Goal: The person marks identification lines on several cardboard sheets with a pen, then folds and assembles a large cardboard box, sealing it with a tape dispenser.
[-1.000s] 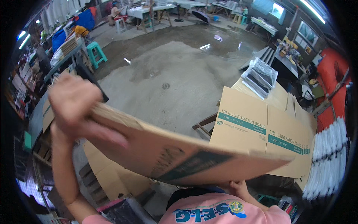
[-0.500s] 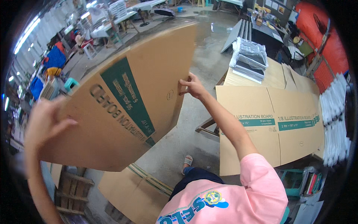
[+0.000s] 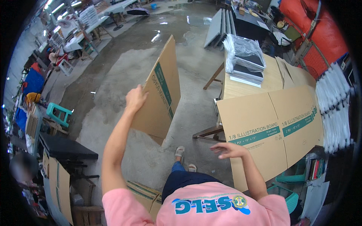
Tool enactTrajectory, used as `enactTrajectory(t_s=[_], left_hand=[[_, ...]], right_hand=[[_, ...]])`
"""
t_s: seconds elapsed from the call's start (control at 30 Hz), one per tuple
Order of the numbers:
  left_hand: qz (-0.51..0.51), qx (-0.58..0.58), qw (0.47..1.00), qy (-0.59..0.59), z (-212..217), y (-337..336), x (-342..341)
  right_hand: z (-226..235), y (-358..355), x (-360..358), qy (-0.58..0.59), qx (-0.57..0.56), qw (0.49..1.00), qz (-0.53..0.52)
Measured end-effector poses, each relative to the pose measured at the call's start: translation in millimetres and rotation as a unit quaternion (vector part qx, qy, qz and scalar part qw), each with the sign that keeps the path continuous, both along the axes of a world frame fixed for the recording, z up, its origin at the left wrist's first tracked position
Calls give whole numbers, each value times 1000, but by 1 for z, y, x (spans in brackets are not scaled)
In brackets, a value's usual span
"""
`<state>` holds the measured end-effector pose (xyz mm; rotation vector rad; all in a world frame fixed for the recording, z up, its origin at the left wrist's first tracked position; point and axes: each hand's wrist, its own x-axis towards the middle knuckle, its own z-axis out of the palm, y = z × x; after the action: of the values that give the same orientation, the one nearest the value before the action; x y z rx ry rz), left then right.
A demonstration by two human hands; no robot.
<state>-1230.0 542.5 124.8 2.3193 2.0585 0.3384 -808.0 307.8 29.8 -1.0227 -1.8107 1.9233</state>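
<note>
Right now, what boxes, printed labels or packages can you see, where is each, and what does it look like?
Flattened brown cardboard box with green band: held upright by left hand, over the floor.
Large flattened brown carton with green bands: draped off the wooden table, right.
Clear plastic-wrapped stack of dark boards: on the table.
Brown cardboard sheet with green print: leaning, lower left.

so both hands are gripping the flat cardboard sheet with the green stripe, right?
Not both. In the head view only the left hand grips the flat cardboard sheet. The right hand is open and empty, apart from it, near the flattened boxes on the table.
</note>
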Motion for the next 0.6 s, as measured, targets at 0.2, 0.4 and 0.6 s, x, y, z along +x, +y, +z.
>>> enactTrajectory(t_s=[0.2,0.4,0.6], left_hand=[[-37,-82,994,-63,-61,131,114],[-118,-177,965,-156,-80,177,240],[-170,-255,935,-178,-154,162,339]], right_hand=[[20,-40,35,34,-72,945,-316],[36,-39,-4,24,-85,886,-455],[32,-15,-41,-14,-107,882,-459]])
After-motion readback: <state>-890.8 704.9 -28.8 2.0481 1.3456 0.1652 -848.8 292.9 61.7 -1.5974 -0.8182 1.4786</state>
